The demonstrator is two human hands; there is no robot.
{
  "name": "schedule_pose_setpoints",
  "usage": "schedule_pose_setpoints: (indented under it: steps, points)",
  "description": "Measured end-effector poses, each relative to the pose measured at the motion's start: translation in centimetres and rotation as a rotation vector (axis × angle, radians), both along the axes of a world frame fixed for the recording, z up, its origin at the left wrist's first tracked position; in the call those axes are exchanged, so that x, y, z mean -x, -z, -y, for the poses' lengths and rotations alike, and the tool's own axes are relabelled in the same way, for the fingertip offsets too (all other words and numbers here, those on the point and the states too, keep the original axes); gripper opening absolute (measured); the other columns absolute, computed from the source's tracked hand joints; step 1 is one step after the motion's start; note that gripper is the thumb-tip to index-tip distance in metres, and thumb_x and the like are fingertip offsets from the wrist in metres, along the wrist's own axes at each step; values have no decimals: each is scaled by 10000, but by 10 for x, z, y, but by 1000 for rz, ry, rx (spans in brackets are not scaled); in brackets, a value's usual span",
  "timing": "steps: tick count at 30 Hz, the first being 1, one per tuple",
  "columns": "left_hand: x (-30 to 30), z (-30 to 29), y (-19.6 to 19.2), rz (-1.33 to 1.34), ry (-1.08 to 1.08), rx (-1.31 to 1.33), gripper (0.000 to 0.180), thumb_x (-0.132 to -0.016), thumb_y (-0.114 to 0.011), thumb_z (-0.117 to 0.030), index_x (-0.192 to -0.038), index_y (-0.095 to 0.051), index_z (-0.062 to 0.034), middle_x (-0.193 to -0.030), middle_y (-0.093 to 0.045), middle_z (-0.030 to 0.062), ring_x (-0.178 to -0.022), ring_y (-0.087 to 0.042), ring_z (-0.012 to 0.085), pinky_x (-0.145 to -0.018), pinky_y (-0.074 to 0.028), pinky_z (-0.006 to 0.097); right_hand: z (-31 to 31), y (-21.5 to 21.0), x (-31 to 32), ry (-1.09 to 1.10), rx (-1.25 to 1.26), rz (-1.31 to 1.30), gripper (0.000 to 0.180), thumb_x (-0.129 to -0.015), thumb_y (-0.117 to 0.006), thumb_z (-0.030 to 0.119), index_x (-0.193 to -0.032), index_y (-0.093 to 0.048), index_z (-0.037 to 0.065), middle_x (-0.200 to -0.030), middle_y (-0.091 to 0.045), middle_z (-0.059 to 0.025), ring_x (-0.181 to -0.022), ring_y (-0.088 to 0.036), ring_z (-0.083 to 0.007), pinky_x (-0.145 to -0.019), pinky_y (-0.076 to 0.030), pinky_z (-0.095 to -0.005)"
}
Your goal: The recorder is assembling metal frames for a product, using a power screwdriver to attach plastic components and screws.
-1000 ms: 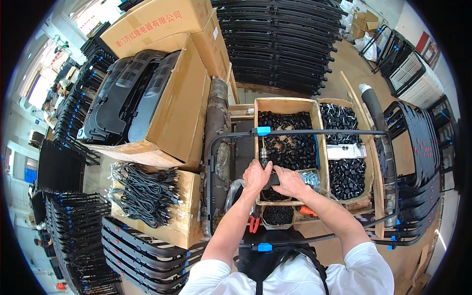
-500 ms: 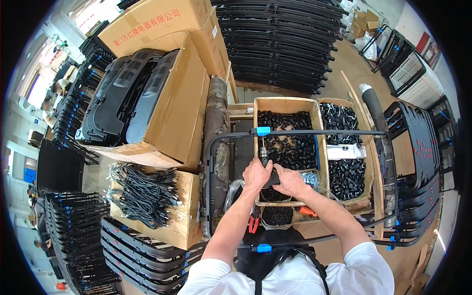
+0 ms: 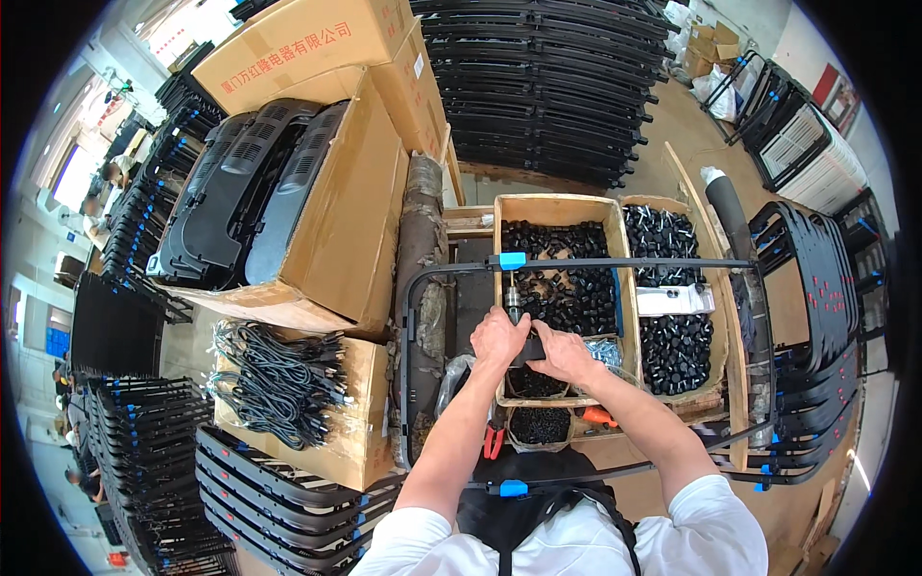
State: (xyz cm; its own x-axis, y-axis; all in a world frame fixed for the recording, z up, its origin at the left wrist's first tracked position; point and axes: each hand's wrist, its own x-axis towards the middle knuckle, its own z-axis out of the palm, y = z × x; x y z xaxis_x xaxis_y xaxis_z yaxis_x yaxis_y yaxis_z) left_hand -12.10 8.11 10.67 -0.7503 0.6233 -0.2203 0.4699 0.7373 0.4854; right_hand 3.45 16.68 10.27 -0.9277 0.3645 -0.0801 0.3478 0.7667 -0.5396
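Drill [image 3: 513, 296] held upright to the view, nose toward the blue clip [image 3: 512, 261] on the black frame's [image 3: 634, 262] far bar.

Drill lies within the frame's outline, above a wooden tray [image 3: 557, 201]; whether its tip touches the clip cannot be told. Left hand [image 3: 498, 339] closed round the body behind the chuck; right hand [image 3: 565, 355] curled onto the rear from the right, fingertips hidden. Tray holds black knobs [image 3: 576, 309]. Red-handled pliers [image 3: 494, 443] just nearside; bundled cables [image 3: 280, 384] on a cardboard box [image 3: 373, 422], well left.
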Motion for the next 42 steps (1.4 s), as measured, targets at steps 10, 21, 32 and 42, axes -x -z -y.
schedule_pose_setpoints:
  steps: [10,21,32,42]
  points:
    - [4,-8,-2,4,-18,-15,641,-877,-741,-554,-1069,-703,57,-1056,-763,300,-1013,-756,455,-903,-594,531,-5,-11,7,49,68,108,802,-832,-827,337,-1445,-430,7,-1198,-712,-268,-1110,-706,-435,-939,-574,-512]
    - [6,-3,-1,64,-19,-20,643,-881,-736,-561,-1078,-719,51,-1062,-763,305,-1028,-755,455,-916,-594,525,15,-12,5,34,-1,-15,636,-822,-827,180,-1370,-549,18,-1490,-515,-181,-1295,-595,-421,-1056,-532,-487]
    - [6,4,0,64,4,-49,649,-885,-732,-568,-1076,-716,51,-1056,-764,303,-1025,-754,460,-909,-596,528,20,-15,3,26,13,1,615,-830,-809,203,-1358,-543,32,-1444,-521,-163,-1252,-606,-422,-1035,-529,-497]
    - [-23,43,1,48,5,-63,665,-884,-731,-584,-1087,-714,49,-1069,-762,295,-1044,-741,460,-925,-579,527,57,-6,-27,23,-7,13,656,-827,-813,228,-1390,-535,39,-1444,-522,-165,-1248,-616,-420,-1024,-533,-517]
